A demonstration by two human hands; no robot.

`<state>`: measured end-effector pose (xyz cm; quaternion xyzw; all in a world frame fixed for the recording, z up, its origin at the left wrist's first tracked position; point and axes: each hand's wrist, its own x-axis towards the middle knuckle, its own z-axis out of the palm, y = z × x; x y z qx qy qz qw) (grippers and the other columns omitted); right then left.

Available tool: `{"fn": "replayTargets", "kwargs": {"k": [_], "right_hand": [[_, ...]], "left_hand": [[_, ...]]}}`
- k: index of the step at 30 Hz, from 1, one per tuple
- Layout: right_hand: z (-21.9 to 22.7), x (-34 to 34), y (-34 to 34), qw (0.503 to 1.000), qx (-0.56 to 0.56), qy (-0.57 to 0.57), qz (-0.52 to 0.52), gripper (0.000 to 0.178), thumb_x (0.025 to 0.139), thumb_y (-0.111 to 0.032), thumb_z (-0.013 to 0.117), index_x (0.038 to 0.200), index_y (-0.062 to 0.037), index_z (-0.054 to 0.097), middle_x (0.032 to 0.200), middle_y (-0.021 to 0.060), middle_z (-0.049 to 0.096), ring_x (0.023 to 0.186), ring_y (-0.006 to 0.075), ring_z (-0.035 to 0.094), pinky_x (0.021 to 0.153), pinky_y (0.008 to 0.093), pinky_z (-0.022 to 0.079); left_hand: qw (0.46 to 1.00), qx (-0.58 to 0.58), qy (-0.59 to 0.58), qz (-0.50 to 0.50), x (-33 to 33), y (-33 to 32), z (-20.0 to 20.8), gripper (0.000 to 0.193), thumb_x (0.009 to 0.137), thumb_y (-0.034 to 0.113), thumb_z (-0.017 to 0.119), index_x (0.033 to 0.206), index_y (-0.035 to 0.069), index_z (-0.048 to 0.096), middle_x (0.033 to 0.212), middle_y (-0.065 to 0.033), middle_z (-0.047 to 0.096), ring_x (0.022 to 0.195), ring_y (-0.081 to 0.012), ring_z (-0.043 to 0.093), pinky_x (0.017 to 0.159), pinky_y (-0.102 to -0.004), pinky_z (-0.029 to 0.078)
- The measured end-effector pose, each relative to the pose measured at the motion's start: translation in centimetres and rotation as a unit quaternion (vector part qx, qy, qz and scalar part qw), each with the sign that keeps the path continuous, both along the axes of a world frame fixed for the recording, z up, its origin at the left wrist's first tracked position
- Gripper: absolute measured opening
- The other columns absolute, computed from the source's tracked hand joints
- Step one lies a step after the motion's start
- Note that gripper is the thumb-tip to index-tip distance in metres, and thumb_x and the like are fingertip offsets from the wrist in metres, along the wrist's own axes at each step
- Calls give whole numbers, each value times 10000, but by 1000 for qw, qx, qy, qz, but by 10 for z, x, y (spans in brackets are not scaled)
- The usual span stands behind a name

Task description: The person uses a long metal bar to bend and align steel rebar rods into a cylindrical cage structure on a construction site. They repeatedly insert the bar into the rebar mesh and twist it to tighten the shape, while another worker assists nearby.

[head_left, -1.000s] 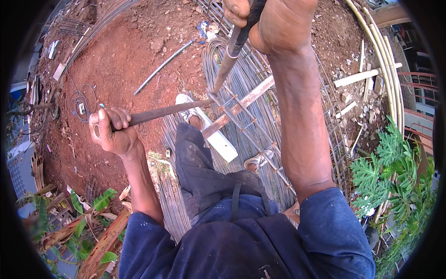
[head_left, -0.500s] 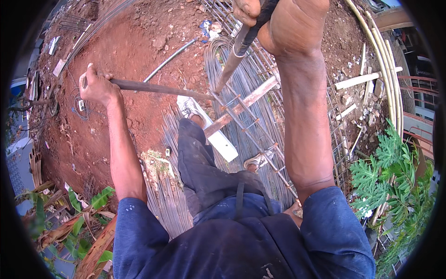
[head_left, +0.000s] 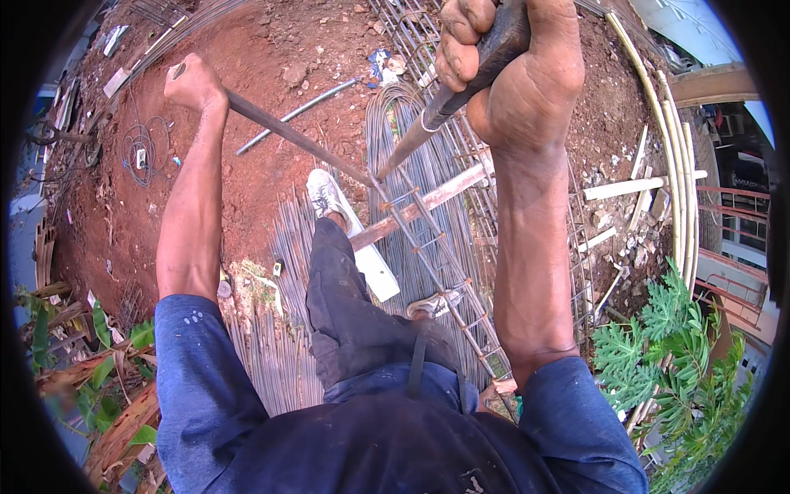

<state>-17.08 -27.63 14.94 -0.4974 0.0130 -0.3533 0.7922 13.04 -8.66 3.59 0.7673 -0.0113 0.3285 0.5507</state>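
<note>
My left hand (head_left: 196,82), at the upper left, is closed round the end of a long dark metal bar (head_left: 296,142). High at the right, my right hand (head_left: 535,90) grips a thicker metal pipe handle (head_left: 403,150) with a dark upper part. The bar and pipe slope toward each other and meet at the end of a narrow rebar frame (head_left: 428,235). What joins them there is too small to make out. The frame, with its cross ties, lies across a wooden plank (head_left: 436,204) and runs back beside my right shoe (head_left: 434,305).
Bundled steel rods (head_left: 395,123) lie underfoot; a white board (head_left: 378,276) is beside my left shoe (head_left: 327,196). A grey pipe (head_left: 296,115) rests on red soil. Bamboo poles (head_left: 683,173) and a leafy plant (head_left: 650,354) are at the right; banana leaves (head_left: 99,329) at the left.
My left hand has swung forward with its bar, so the bar slopes more steeply and the angle to the pipe has narrowed. My right hand sits slightly lower in view, still gripping.
</note>
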Motion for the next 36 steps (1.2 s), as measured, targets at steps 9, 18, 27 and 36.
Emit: {"fn": "replayTargets", "kwargs": {"k": [9, 18, 27, 36], "right_hand": [[4, 0, -10, 996, -25, 13, 89, 363, 946, -386, 451, 712, -116, 387, 679, 27, 353, 516, 85, 414, 491, 233, 366], [6, -66, 27, 993, -63, -13, 98, 361, 936, -385, 438, 715, -101, 398, 706, 45, 364, 551, 119, 410, 541, 277, 358], [-17, -229, 94, 999, -10, -4, 34, 476, 789, -403, 705, 607, -97, 391, 708, 57, 409, 516, 137, 463, 517, 292, 372], [-13, -175, 96, 999, -34, 30, 29, 412, 810, -394, 624, 651, -96, 389, 717, 58, 395, 498, 135, 419, 505, 306, 381]], "left_hand": [[995, -10, -101, -14, 10, -71, -18, 173, 740, 97, 583, 605, -4, 544, 562, -217, 530, 508, -290, 511, 545, -441, 416], [996, -12, -90, 16, -13, -51, -5, 172, 743, 154, 613, 643, 17, 589, 616, -213, 589, 577, -359, 576, 576, -458, 444], [995, -6, -91, 34, -57, -37, 11, 166, 752, 184, 620, 683, 33, 622, 670, -219, 620, 647, -403, 605, 603, -481, 464], [998, -11, -40, 37, -47, -47, 15, 170, 765, 212, 624, 722, 50, 651, 716, -223, 646, 708, -443, 630, 626, -503, 482]]}}
